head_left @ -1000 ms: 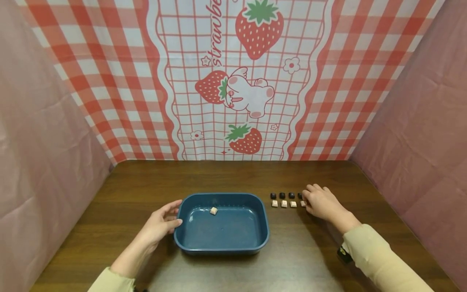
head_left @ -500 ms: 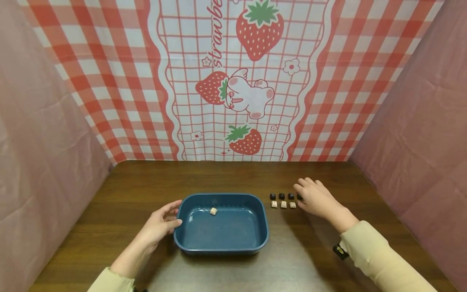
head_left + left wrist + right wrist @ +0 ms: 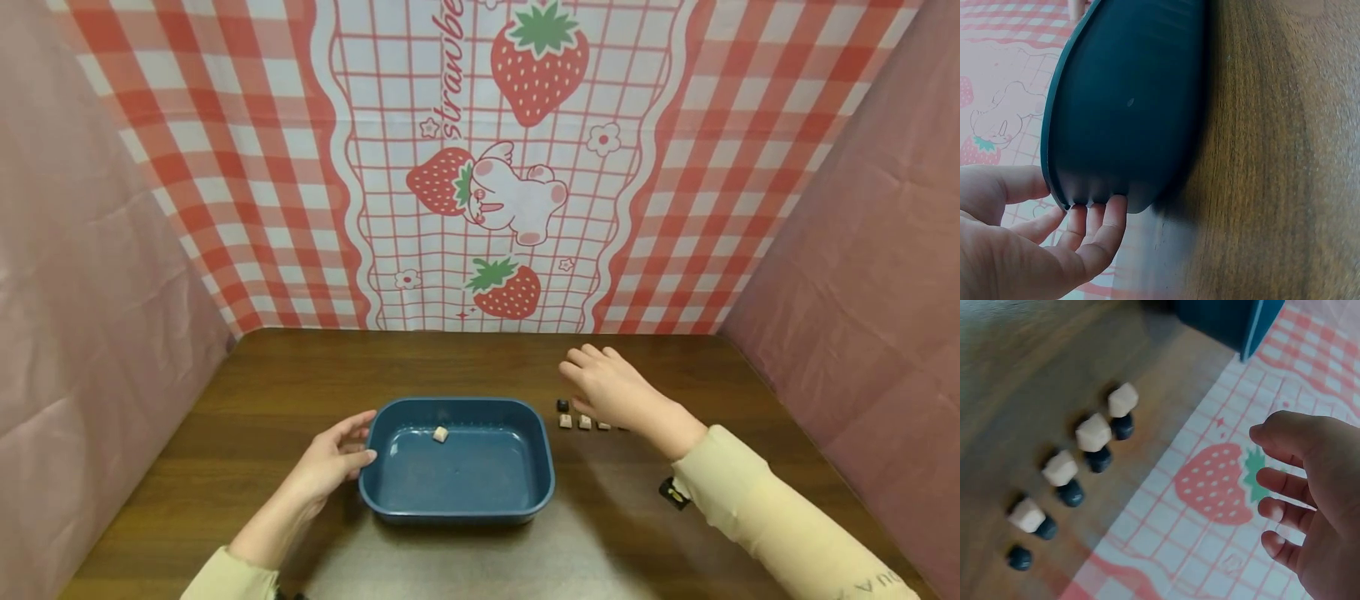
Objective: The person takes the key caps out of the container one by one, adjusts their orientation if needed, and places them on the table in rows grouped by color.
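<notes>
My left hand [image 3: 330, 458] rests at the left end of a blue tray [image 3: 457, 515], its fingertips touching the outer wall and rim. Inside the tray lies one cream keycap [image 3: 440, 434]. To the right of the tray are two rows of small keycaps, cream ones [image 3: 566, 422] in front and black ones [image 3: 562, 406] behind. Over these rows hovers my right hand [image 3: 615, 393], which hides most of the black row. In the right wrist view its thumb covers the index fingertip, and whether a keycap sits between them is hidden. Its other fingers are loosely bent.
The brown wooden table [image 3: 465, 362] ends at a red-and-white checked cloth [image 3: 255, 167] with strawberries on it. Plain pink cloths [image 3: 847, 250] hang at both sides. A small black device [image 3: 673, 493] sits at my right wrist.
My right hand has lifted from the right end of the keycap rows and moved left and away from me, toward the tray. The left hand and tray stay in place.
</notes>
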Available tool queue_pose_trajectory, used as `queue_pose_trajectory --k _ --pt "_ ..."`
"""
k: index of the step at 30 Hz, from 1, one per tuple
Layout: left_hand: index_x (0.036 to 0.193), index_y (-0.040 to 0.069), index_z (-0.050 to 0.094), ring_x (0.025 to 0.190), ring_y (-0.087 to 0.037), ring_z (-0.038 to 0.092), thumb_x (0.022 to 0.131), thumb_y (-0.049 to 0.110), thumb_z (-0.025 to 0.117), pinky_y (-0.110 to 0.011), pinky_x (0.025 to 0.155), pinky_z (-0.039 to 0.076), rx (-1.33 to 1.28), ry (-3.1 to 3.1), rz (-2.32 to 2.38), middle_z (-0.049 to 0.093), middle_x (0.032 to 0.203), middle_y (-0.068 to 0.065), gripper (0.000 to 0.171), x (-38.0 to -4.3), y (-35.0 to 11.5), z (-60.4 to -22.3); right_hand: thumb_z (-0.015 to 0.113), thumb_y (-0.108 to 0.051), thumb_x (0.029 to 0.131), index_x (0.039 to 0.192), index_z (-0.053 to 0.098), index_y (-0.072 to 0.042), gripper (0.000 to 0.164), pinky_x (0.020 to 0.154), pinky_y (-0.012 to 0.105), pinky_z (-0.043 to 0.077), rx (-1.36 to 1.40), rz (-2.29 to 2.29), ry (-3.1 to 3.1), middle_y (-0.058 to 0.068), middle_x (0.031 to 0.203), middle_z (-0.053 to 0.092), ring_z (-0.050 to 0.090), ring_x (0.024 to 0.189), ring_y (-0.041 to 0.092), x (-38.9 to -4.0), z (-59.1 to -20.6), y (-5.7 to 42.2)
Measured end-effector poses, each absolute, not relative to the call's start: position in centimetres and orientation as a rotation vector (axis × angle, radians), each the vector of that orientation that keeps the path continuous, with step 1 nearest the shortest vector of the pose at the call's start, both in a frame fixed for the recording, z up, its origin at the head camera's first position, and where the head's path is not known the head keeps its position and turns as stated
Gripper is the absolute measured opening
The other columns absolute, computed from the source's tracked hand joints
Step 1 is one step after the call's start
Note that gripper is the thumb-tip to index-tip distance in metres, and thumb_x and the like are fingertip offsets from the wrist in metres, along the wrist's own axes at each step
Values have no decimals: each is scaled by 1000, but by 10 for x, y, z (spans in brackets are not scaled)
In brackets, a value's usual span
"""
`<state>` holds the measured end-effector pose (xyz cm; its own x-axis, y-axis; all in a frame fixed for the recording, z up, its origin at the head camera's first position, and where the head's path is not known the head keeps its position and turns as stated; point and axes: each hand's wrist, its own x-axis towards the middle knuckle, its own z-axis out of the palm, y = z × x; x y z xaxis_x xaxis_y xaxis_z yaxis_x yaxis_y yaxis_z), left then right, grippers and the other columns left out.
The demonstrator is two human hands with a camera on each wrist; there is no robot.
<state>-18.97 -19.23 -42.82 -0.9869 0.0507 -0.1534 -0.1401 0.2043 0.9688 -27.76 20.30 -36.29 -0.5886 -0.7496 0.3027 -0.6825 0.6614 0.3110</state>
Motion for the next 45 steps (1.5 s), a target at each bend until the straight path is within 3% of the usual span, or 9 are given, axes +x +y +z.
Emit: queue_pose_trajectory --k 20,29,35,45 --pt "139 2 43 96 -22 56 85 -5 59 -33 70 50 -82 2306 1899 50 122 -23 56 -189 -193 -427 77 -23 72 99 57 -16 34 66 35 37 1541 -311 -2222 1 96 54 48 86 20 -296 -345 125" --pt "139 2 42 96 -22 56 85 -5 59 -33 70 51 -80 2294 1920 49 123 -23 57 -189 -193 -428 71 -26 81 105 58 -20 28 68 33 37 1754 -345 -2130 0 102 54 48 90 18 -310 -358 96" --pt "139 3 44 97 -23 56 84 -5 59 -35 71 51 -89 2293 1929 49 123 -23 57 -191 -193 -430 70 -29 83 109 59 -23 29 73 33 37 1956 -298 -2120 -2 108 55 48 98 16 -316 -365 75" --pt "138 1 44 94 -22 57 85 -6 58 -34 70 51 -73 2272 1961 50 120 -22 56 -192 -196 -429 69 -29 82 111 59 -24 30 74 34 33 2110 -364 -1998 -2 107 52 45 97 17 -326 -374 50"
